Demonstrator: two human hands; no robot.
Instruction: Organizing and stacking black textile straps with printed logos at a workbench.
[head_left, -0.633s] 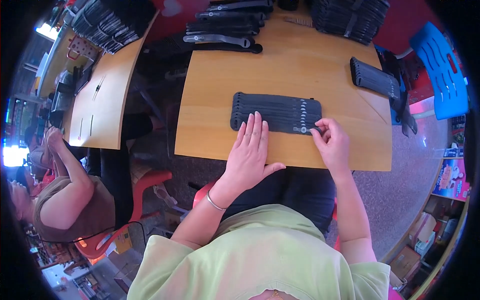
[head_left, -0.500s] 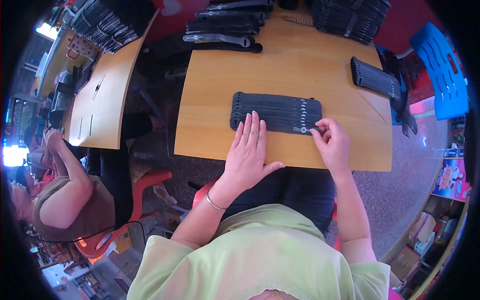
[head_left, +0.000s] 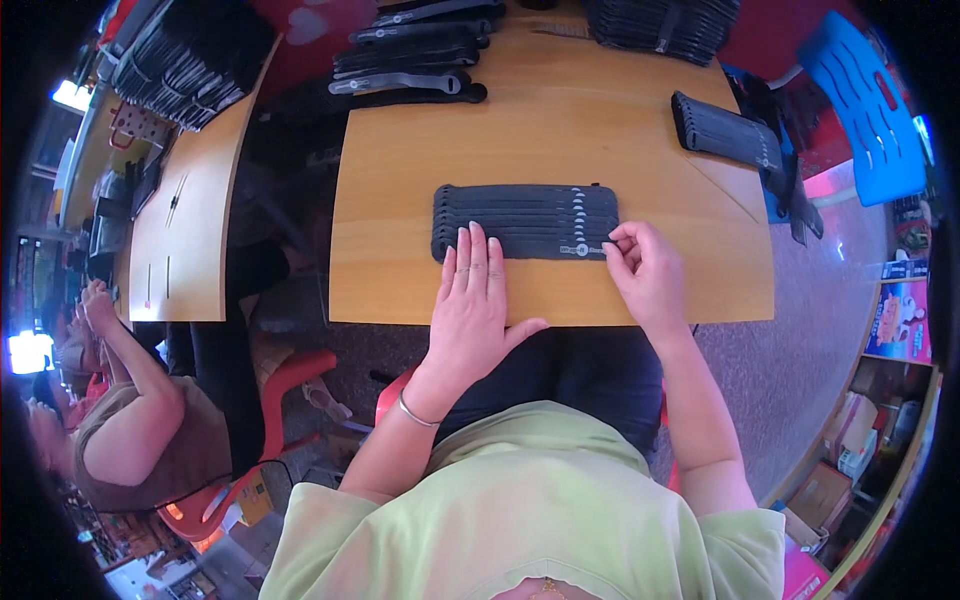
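A row of overlapping black straps (head_left: 520, 207) lies flat on the wooden table (head_left: 540, 290) before me, with pale printed marks lined up near the right end. My left hand (head_left: 468, 310) rests palm down, its fingers stretched over the lower left part of the row and its thumb out to the side on the wood. At the lower right corner, the thumb and forefinger of my right hand (head_left: 648, 275) pinch the end of the nearest strap. The fingers partly cover that end.
Loose black and grey straps (head_left: 410, 82) are piled at the back left, and a tied stack (head_left: 660, 25) stands at the back right. A smaller strap bundle (head_left: 725, 132) lies near the right edge. Beside a second table (head_left: 205, 235) on the left sits another person (head_left: 150, 430).
The whole view has shifted, so the table appears a little further left and higher. Both hands keep nearly the same place on the straps.
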